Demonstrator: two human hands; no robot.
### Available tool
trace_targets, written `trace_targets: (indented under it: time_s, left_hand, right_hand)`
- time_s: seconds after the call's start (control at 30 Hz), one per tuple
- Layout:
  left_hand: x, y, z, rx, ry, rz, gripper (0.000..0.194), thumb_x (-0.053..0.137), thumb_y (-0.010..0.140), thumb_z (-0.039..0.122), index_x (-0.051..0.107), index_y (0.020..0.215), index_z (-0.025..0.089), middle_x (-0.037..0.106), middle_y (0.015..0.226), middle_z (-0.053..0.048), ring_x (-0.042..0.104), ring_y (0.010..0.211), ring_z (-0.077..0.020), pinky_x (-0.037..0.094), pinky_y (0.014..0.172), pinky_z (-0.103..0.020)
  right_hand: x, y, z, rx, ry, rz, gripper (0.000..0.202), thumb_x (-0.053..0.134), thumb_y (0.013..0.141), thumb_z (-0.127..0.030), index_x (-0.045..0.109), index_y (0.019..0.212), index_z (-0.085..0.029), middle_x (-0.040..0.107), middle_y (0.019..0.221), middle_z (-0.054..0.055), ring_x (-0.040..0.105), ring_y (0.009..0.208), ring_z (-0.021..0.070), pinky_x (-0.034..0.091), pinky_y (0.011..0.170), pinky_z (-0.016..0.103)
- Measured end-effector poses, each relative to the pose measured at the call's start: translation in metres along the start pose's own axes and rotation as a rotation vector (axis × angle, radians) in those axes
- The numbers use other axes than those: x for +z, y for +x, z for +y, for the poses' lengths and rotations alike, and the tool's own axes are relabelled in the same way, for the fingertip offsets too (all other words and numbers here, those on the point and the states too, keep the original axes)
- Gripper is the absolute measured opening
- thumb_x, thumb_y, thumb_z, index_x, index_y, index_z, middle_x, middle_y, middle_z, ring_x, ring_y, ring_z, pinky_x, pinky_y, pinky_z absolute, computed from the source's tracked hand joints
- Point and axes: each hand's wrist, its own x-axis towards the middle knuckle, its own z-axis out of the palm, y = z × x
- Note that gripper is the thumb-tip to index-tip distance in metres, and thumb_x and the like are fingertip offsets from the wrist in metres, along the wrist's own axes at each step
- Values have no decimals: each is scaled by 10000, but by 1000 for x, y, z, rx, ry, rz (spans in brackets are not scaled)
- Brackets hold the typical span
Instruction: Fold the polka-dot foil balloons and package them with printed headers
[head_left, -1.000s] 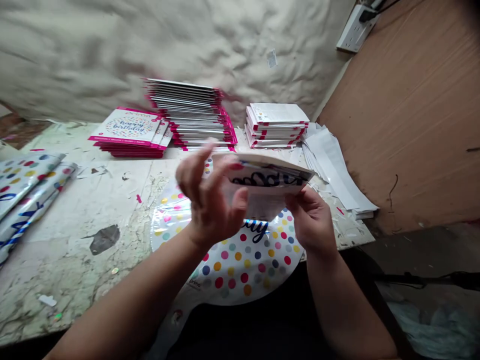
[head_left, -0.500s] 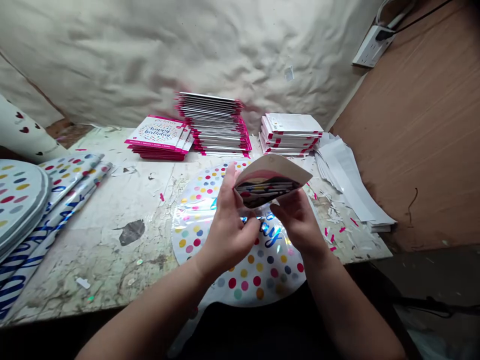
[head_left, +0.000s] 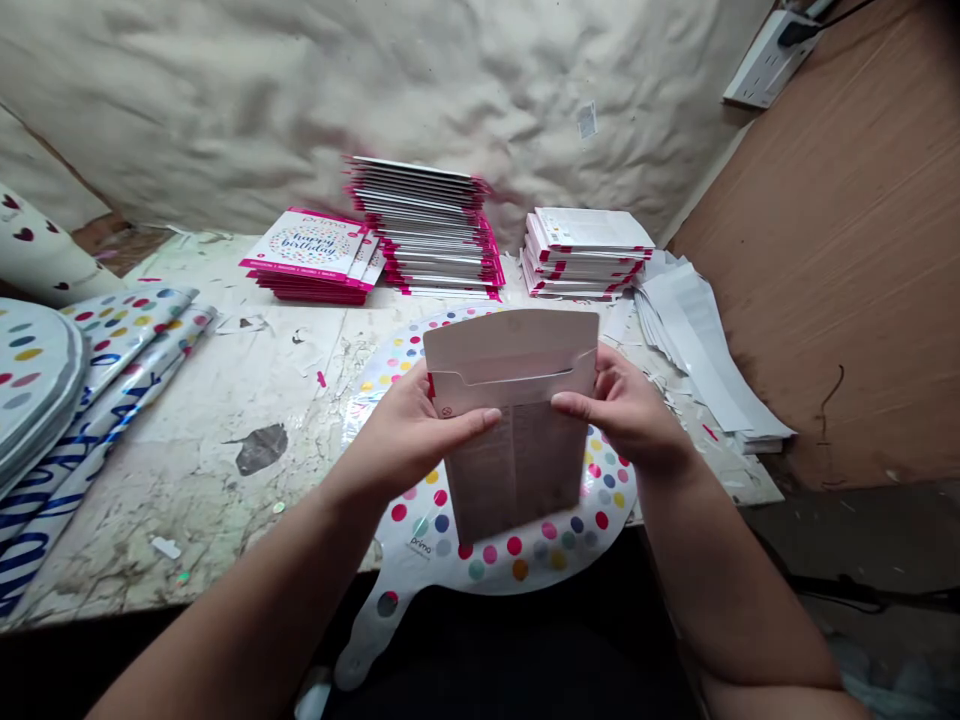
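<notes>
A card envelope [head_left: 517,470] is held upright between both hands, its back facing me and its flap raised at the top. My left hand [head_left: 420,430] grips the left edge, thumb laid across the front. On the right edge my right hand [head_left: 630,410] is closed the same way, thumb just below the opening. Whatever lies inside the envelope is hidden. Behind and beneath it a flat foil balloon [head_left: 405,500] with coloured dots rests on the table, its tail hanging over the front edge.
At the back stand a stack of pink-and-white "happy birthday" packets [head_left: 307,250], a taller packet stack [head_left: 435,230] and a third stack [head_left: 589,255]. White paper strips [head_left: 705,350] lie right. Dotted balloons [head_left: 37,370] and folded foil [head_left: 127,400] occupy the left. A socket strip [head_left: 769,65] hangs upper right.
The envelope has turned from its open top facing me to upright with its back toward me. My hands have moved apart to its two side edges.
</notes>
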Motion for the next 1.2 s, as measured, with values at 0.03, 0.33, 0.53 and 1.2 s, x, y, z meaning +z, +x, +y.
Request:
trace_targets:
  time_s: [0.03,0.33,0.53,1.2]
  left_hand:
    - [-4,0,-3,-125,-64,-53,447,689,719,251,555,1132,143,647,1029,-104,610,957,-232,493,836,-355]
    - [-5,-14,-66,-692,-267,89,175,523,720,257,507,601,130,482,406,4,390,297,-71,252,311,-179]
    - [-2,-23,-63,-676,-183,-4,291,497,742,292,550,525,105,523,400,-40,451,332,-87,306,351,-184]
    - [9,-29,-56,-636,-142,-49,323,483,747,311,539,495,118,544,397,-44,465,335,-86,327,354,-178]
  right_hand:
    - [-4,5,4,80,22,-26,314,722,680,-368,599,926,-216,671,871,23,624,821,182,497,763,346]
    - [12,10,57,-16,-804,134,212,481,861,-333,626,826,-183,648,807,42,588,726,164,461,695,313]
    - [53,-13,53,-257,-1065,-90,161,495,861,-182,653,826,-177,656,830,52,587,795,168,452,736,283]
    - [47,-12,46,-198,-1241,-230,189,451,848,-119,635,809,-146,658,799,73,591,762,177,420,682,275]
